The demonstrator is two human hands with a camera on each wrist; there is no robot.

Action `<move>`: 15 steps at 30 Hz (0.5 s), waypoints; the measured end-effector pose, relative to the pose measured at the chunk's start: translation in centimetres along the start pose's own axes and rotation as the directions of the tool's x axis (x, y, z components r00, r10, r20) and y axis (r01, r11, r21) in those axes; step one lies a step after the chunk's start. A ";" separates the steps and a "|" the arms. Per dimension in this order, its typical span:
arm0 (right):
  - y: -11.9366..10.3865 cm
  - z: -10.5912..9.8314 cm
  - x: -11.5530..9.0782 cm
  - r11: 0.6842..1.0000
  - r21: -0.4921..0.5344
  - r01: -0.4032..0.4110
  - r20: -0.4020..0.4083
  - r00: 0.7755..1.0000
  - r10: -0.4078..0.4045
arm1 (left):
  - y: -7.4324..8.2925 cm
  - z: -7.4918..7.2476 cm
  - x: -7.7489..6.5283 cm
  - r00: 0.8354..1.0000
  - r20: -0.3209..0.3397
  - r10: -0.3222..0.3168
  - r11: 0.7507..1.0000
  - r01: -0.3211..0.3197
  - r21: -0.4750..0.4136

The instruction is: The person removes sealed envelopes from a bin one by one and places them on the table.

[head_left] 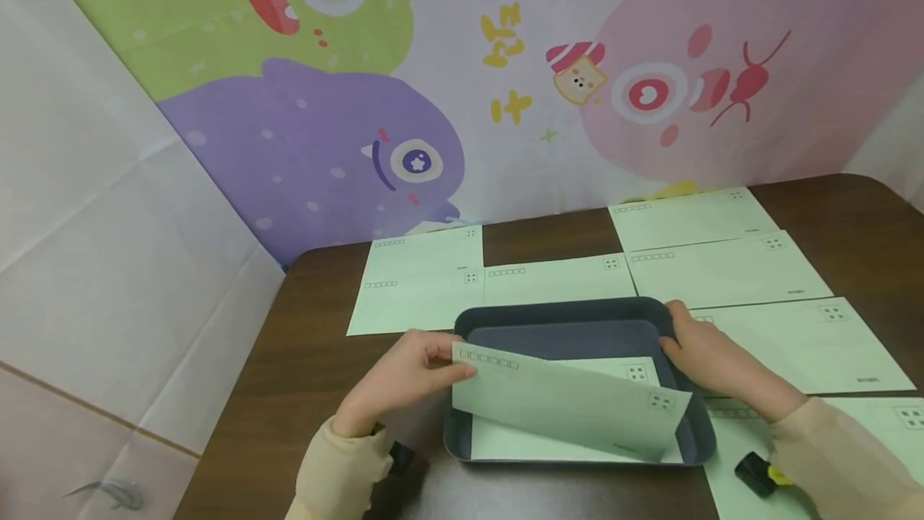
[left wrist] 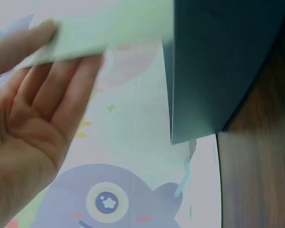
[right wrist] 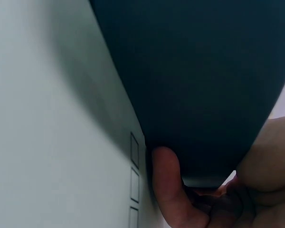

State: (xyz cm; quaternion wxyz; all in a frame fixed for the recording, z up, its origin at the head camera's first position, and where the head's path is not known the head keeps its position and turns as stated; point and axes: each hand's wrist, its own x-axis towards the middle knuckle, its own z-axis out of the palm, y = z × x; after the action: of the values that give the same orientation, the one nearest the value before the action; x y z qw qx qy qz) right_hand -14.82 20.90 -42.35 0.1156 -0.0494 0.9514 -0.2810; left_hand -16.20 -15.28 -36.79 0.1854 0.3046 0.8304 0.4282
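A dark grey tray sits on the brown table near the front edge. My left hand pinches the left end of a pale green envelope and holds it slanted over the tray. Another envelope lies flat inside the tray. My right hand grips the tray's right rim. In the left wrist view the left hand has the envelope across its fingers, beside the tray. In the right wrist view curled fingers hook under the tray, above an envelope.
Several pale green envelopes lie flat across the back and right of the table, some under the tray's right side. A cartoon monster backdrop stands close behind. The table's left edge is near my left arm.
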 end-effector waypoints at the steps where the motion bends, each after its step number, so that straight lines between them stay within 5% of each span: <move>1: 0.0 0.0 0.0 1.000 -0.001 -0.002 -0.001 1.000 0.002 | 0.0 -0.1 0.0 0.999 -0.038 -0.003 0.999 0.002 -0.048; 5: 0.0 0.0 0.0 1.000 -0.001 -0.001 -0.005 1.000 0.001 | 0.0 -0.5 -0.1 0.985 -0.167 -0.039 0.978 0.003 -0.207; 8: 0.1 0.0 0.0 1.000 0.002 0.002 -0.008 1.000 -0.002 | -0.1 -0.7 0.0 0.954 -0.285 -0.097 0.954 0.007 -0.299; 11: 0.0 0.0 0.0 1.000 0.006 -0.004 -0.005 1.000 0.004 | -0.3 -1.0 0.2 0.895 -0.416 -0.159 0.935 0.001 -0.355; 15: 0.1 0.0 0.0 1.000 0.010 -0.009 0.002 1.000 0.009 | -0.7 -1.5 0.3 0.798 -0.557 -0.229 0.922 -0.006 -0.387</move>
State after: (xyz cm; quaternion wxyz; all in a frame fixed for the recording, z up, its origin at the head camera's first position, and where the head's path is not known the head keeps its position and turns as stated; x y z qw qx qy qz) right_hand -14.86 20.96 -42.45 0.1181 -0.0451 0.9501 -0.2852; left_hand -17.51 -16.27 -36.57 -0.0036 0.0646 0.7673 0.6380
